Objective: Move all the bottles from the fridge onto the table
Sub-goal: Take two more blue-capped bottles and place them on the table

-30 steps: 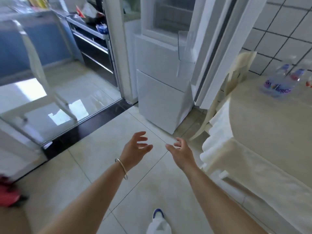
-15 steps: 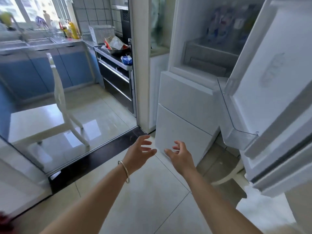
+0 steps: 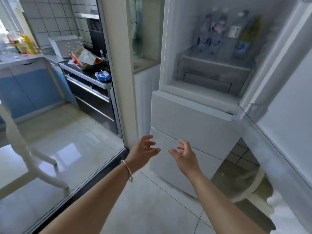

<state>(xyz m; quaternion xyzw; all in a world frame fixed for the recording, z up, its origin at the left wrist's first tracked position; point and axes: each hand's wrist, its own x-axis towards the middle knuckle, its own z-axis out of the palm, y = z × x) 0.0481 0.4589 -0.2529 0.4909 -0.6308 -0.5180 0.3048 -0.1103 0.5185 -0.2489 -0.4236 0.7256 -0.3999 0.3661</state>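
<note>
The white fridge (image 3: 194, 115) stands ahead with its upper door (image 3: 287, 115) swung open to the right. Several blurred bottles (image 3: 224, 32) stand upright on the shelf above the clear drawer (image 3: 211, 71). My left hand (image 3: 143, 151), with a bracelet on the wrist, and my right hand (image 3: 184, 154) hover side by side in front of the fridge's lower drawers, well below the bottles. Both hands have relaxed, spread fingers and hold nothing. The table is out of view.
A glass partition (image 3: 59, 132) and white pillar (image 3: 118, 73) stand at left, with a kitchen counter (image 3: 87, 71) behind. A clear door bin (image 3: 253, 112) juts from the open door at right. A pale chair (image 3: 249, 188) sits under the door.
My view has turned from the table toward the fridge and come closer, bringing the bottles on the shelf into sight. Both hands stay empty and held out in front.
</note>
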